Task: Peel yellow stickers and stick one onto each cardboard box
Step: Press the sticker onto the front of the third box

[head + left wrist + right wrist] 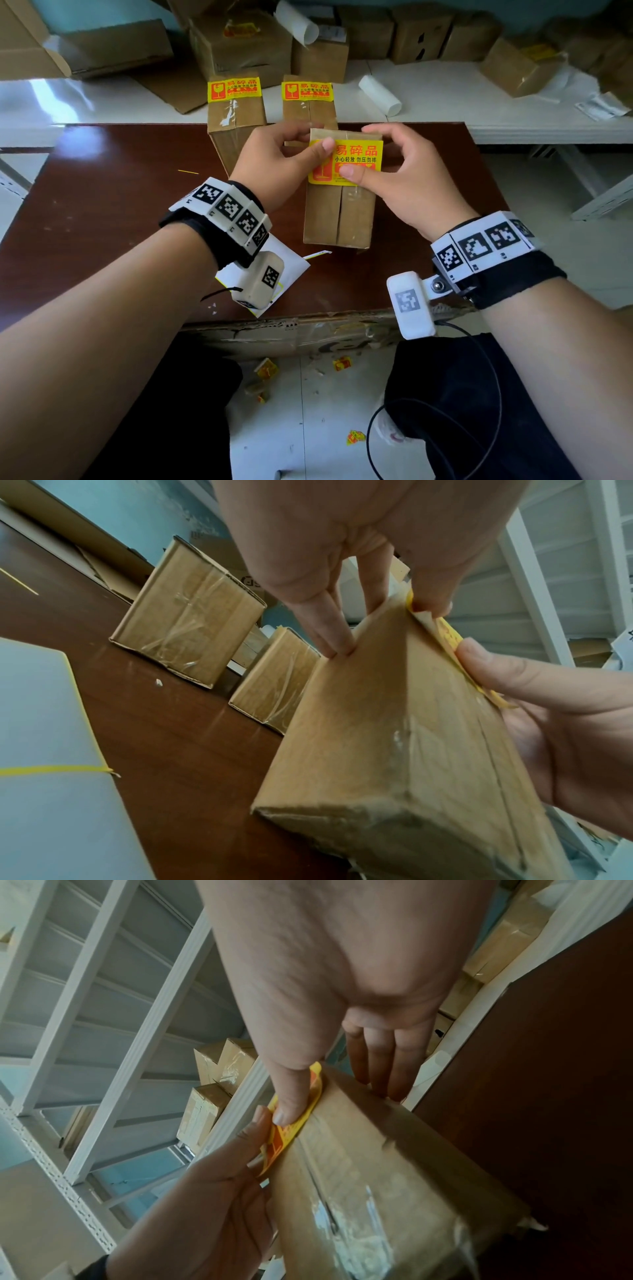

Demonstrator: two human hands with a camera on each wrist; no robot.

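A cardboard box (337, 212) lies lengthwise on the brown table (120, 212), with a yellow sticker (356, 161) on its far top face. My left hand (301, 147) holds the box's far left corner, thumb on the sticker's upper left. My right hand (394, 161) holds the far right side, thumb on the sticker's lower edge. In the left wrist view my fingers (332, 631) run down the box (377, 737) side, and the sticker (448, 637) edge shows. The right wrist view shows my thumb on the sticker (291, 1134). Two boxes (236, 116) (308, 106) behind carry stickers.
A white backing sheet (287, 270) lies on the table under my left wrist. More cardboard boxes (239, 44) and a white roll (380, 95) crowd the white surface behind. Crumpled sticker scraps (267, 368) lie on the floor. Metal shelving (599, 192) stands at right.
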